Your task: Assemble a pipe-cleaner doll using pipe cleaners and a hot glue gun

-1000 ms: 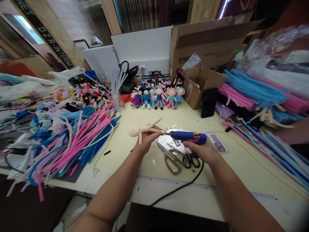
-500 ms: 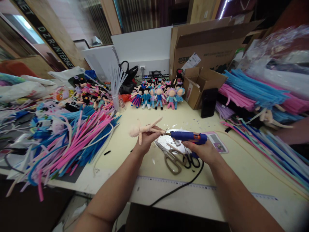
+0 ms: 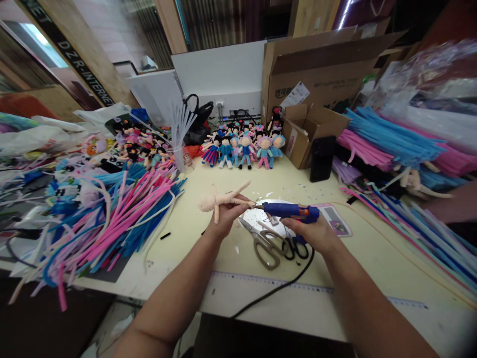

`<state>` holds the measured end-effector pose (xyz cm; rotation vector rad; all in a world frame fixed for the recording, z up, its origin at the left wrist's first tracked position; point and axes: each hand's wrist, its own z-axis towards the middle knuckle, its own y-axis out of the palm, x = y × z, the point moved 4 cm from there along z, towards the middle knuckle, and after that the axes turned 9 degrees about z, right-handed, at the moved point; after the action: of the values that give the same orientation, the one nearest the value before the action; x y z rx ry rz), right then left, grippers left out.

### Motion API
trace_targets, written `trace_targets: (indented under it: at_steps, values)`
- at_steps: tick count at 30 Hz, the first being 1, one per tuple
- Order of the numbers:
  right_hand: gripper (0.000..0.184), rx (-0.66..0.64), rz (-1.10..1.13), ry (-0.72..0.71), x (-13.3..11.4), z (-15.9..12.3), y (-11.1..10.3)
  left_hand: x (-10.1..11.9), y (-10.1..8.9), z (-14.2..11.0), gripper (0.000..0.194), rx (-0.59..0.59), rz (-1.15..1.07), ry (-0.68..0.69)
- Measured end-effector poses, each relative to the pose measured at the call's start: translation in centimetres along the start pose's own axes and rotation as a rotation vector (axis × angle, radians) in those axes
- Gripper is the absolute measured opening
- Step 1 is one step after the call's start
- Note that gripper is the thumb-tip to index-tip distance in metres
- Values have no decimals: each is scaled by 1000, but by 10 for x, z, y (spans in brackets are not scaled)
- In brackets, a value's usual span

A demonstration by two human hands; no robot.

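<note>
My left hand (image 3: 224, 217) is closed around a cream pipe-cleaner doll figure (image 3: 219, 199), held above the pale table with its head pointing left. My right hand (image 3: 313, 233) grips a blue hot glue gun (image 3: 291, 211). The gun's nozzle points left and meets the figure at my left fingertips. Its black cord (image 3: 276, 291) runs off the near table edge. Below the two hands lie two pairs of scissors (image 3: 269, 243) on a round white plate (image 3: 257, 219).
A heap of pink and blue pipe cleaners (image 3: 119, 219) fills the left side. More bundles (image 3: 391, 141) are stacked at right. Finished small dolls (image 3: 242, 144) stand at the back, beside open cardboard boxes (image 3: 311, 124) and a black phone (image 3: 322, 158). A ruler (image 3: 268, 283) lies along the near edge.
</note>
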<state>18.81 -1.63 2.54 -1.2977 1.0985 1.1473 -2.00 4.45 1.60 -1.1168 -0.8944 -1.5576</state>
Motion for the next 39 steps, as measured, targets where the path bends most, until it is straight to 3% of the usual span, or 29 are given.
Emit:
trace_targets:
  at_steps: [30,39]
  values:
    - [31,-4,12,-3,2,0,-1,1,0,1,6,3,-16,-12]
    - [30,-9,20,-20,3,-1,-1,0,-2,2,7,51,-26,-44]
